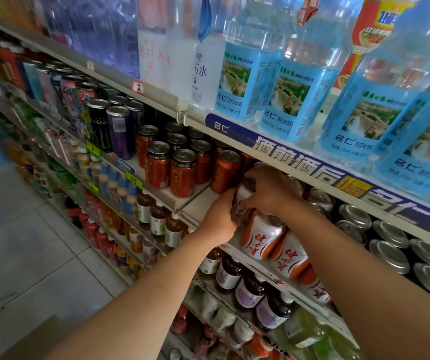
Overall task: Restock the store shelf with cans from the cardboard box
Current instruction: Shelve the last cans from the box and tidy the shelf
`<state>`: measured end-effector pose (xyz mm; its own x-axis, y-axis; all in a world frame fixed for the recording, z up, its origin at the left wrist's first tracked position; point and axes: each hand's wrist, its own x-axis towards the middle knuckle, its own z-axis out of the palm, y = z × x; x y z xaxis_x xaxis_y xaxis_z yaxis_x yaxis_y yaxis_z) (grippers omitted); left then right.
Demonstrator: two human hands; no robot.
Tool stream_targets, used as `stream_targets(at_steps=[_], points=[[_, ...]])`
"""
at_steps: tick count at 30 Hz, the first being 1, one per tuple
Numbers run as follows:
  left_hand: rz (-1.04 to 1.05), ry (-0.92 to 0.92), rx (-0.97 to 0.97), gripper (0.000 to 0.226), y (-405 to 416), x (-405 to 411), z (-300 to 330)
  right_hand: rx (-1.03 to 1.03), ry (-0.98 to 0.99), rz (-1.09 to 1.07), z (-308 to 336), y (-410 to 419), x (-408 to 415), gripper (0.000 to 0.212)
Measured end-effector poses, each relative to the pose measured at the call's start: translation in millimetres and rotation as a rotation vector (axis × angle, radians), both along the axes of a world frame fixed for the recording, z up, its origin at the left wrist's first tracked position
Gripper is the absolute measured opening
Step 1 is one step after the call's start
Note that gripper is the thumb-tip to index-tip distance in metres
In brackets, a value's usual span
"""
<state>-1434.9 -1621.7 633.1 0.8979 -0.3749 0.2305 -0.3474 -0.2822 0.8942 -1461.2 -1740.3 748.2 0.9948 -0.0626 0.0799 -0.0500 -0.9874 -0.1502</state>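
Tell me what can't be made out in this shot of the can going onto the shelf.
- White and orange can, head view: mostly covered by left hand and right hand.
- Cardboard box: cut off by the bottom edge; contents unseen.
- Far-left shelf goods: blurred, labels unreadable.

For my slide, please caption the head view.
Both hands hold a white-and-orange metal can at the grey store shelf.

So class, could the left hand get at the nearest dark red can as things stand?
Probably yes, once freed: the left hand is gripping the white can, but the dark red can stands just above it at the open shelf front, with nothing between.
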Motion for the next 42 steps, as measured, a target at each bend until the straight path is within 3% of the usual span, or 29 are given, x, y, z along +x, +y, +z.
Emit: stream_targets(at_steps=[5,9,14,16,20,24,27,30,33,38,42], points=[[-0.026,0.002,-0.028,0.056,2,-4,1,-0.062,0.0,-0.033,4,9,-7,0.05],[-0.035,-0.053,-0.048,0.057,13,-11,11,-0.072,-0.069,0.028,20,26,-20,0.057],[0.311,-0.077,-0.189,0.035,78,-51,6,0.195,-0.315,0.291,16,79,-72,0.026],[0.409,-0.043,-0.159,0.017,106,-69,-24,0.314,-0.27,0.366,-14,104,-87,0.014],[0.411,0.272,0.212,0.006,150,-112,-131,0.494,0.075,0.341,-128,137,-99,0.008],[0.425,0.642,0.322,0.014,176,-171,-244,0.449,0.559,0.195,-288,133,-106,0.011],[0.478,0.788,0.364,0.02,188,-216,-332,0.379,0.884,0.17,-412,123,-129,0.026],[0.522,0.888,0.321,0.017,177,-240,-421,0.273,0.947,0.156,-526,111,-144,0.033],[0.548,0.906,0.223,0.019,155,-252,-507,0.265,1.024,0.102,-629,98,-152,0.054],[0.556,0.954,0.257,0.019,127,-265,-663,0.222,1.017,0.069,-815,87,-170,0.088],[0.535,0.946,0.327,0.028,121,-269,-746,0.185,1.008,0.138,-913,84,-183,0.098]])
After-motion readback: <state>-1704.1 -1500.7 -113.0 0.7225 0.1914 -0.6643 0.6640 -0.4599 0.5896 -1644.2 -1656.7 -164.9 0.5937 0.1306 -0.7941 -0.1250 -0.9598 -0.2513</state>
